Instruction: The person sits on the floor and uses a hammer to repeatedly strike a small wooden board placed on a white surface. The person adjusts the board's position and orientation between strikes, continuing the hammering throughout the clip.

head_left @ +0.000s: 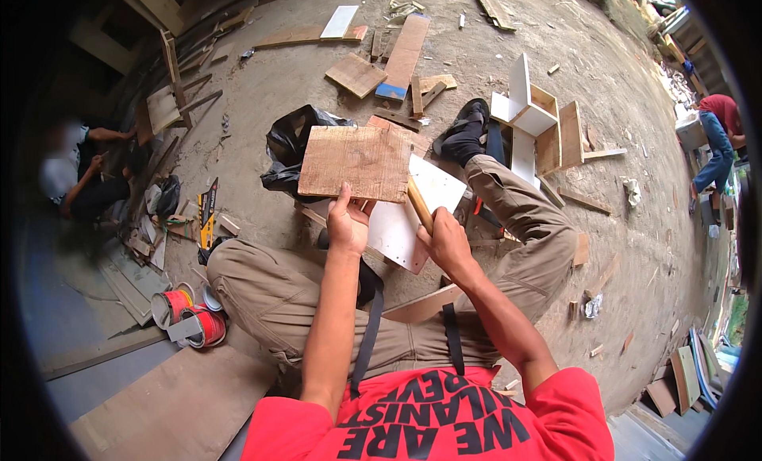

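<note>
- Through the head camera I look down on a seated person in a red shirt (pixel 429 421) and khaki trousers (pixel 516 215), legs bent outward on a rough, dusty floor (pixel 635 262).
- I see the left hand (pixel 349 221) partly closed on the near edge of a rectangular wooden board (pixel 355 161), thumb on its upper face and fingers curled beneath. The board is held up in front of the person, between the legs.
- The right hand (pixel 446 243) is wrapped around a slim wooden rod (pixel 420 204), which slants up and left toward the board's right edge; I cannot tell whether they touch.
- Beneath the rod and partly behind the board I make out a white panel (pixel 425 203) with small dark marks.
- A black plastic bag (pixel 286 147) sits just beyond the board's left side.
- Beside the right foot stands a white-and-wood box-like assembly (pixel 536 121).
- Farther ahead lie loose timber pieces, including a blue-ended plank (pixel 405 54).
- To the left I see a yellow-and-black handsaw (pixel 208 213) and, nearer, red cans (pixel 206 326).
- One other person (pixel 99 171) sits at far left; another (pixel 718 147) bends over at far right.
</note>
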### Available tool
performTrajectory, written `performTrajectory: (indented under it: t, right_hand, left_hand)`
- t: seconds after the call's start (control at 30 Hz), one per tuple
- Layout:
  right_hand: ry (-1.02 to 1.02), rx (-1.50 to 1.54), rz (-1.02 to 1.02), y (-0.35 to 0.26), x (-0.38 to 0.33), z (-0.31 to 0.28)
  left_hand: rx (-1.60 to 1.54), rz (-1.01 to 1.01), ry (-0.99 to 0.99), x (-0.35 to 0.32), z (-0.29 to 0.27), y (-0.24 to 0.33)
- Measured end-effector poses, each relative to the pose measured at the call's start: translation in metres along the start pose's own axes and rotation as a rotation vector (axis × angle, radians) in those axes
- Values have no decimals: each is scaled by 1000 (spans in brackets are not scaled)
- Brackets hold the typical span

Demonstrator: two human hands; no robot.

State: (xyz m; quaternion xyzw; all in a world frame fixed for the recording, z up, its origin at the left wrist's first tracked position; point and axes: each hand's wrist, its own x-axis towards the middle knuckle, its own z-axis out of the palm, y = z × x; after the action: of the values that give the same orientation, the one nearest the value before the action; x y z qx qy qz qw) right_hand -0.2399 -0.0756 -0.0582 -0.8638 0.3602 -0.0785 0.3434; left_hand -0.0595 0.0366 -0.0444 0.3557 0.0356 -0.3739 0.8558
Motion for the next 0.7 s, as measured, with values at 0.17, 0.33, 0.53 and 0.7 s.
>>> performTrajectory:
  t: [0.17,0.33,0.53,0.7]
  right_hand:
    - [39,243,135,9,6,-31]
    - [186,324,194,27,11,-40]
    - [291,564,123,25,12,-55]
    - [54,874,167,-7,-15,-106]
  left_hand:
    - [-26,6,16,-3,3,3]
    - [-38,-36,7,-2,-1,-7]
    - [-143,-56,-34,-2,2,-3]
    - [-109,31,-188,17,39,31]
